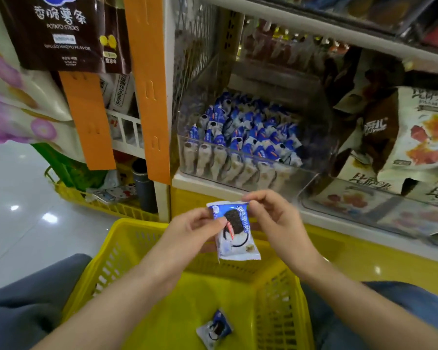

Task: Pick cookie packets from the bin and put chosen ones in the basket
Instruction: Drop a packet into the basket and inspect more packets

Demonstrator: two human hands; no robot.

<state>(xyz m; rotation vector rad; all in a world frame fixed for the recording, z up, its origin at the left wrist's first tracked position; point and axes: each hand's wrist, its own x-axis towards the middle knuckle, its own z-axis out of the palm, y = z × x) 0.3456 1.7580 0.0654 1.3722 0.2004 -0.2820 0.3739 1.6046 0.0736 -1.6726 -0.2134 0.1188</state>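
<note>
blue-and-white packet: held in the air between both hands, over the far rim of the basket and lower in view than the bin's front.
left hand: raised from lower left on a bare forearm; thumb and curled fingers pinching the packet's upper left edge.
right hand: reaching in from lower right, fingers bent, fingertips pinching the top right corner.
packet axis: long axis near upright in view, leaning slightly; blue end up toward the shelf, white end down toward the person; printed cookie face turned to the camera.
yellow basket: slatted plastic, set between grey-trousered legs; one second packet lying tilted on its floor.
clear bin: on the shelf ahead, heaped with binned packets in the same blue and white; row of pale wrappers standing against its front wall.
</note>
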